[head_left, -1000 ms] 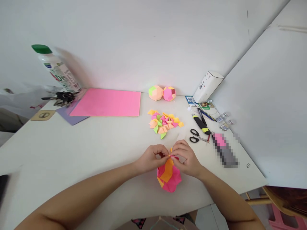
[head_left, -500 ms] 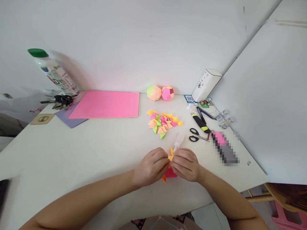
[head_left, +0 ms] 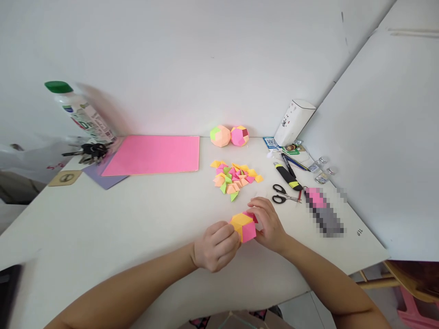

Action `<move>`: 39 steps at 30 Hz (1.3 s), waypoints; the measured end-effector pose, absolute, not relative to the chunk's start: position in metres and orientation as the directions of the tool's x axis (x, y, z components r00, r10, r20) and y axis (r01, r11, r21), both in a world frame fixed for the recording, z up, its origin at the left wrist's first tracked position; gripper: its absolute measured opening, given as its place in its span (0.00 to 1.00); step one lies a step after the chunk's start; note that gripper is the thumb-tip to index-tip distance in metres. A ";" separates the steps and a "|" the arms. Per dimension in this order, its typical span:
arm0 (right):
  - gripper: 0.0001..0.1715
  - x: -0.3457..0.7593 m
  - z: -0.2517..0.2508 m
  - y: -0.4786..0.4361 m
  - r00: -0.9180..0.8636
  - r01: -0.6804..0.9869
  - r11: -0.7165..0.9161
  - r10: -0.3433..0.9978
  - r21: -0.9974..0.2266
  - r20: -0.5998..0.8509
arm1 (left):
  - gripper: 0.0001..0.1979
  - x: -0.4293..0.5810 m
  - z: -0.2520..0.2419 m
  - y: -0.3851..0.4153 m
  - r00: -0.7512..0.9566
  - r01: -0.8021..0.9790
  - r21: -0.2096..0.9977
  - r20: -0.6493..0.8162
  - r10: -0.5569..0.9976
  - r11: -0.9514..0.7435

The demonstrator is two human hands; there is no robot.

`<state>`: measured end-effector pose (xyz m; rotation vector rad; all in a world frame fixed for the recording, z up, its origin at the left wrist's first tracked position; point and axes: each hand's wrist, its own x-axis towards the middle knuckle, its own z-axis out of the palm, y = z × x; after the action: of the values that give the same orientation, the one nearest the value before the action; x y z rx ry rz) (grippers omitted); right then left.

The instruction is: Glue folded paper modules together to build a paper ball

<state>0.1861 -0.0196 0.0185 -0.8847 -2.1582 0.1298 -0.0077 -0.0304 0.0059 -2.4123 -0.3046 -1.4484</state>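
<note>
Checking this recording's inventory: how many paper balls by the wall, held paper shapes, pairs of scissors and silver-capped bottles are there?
Paper balls: 2
Held paper shape: 1
Pair of scissors: 1
Silver-capped bottles: 2
Total: 6

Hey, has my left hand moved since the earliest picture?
Yes. Judged against the pile of paper pieces, your left hand has shifted farther from the pile, back toward you.

Pink-and-yellow paper shape [head_left: 248, 232] partly behind the left hand [head_left: 217, 246], dark object [head_left: 9, 290] cut off by the view's left edge
</note>
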 end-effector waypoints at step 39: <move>0.04 0.188 0.027 -0.023 -0.400 0.248 0.547 0.810 -0.800 0.430 | 0.16 -0.002 -0.007 -0.018 0.647 0.020 0.930 0.268 0.713 -0.367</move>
<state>0.1881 -0.0231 0.0272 -0.8594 -1.9216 0.8229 -0.0022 -0.0181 -0.0066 -3.6722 -1.1875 -1.6692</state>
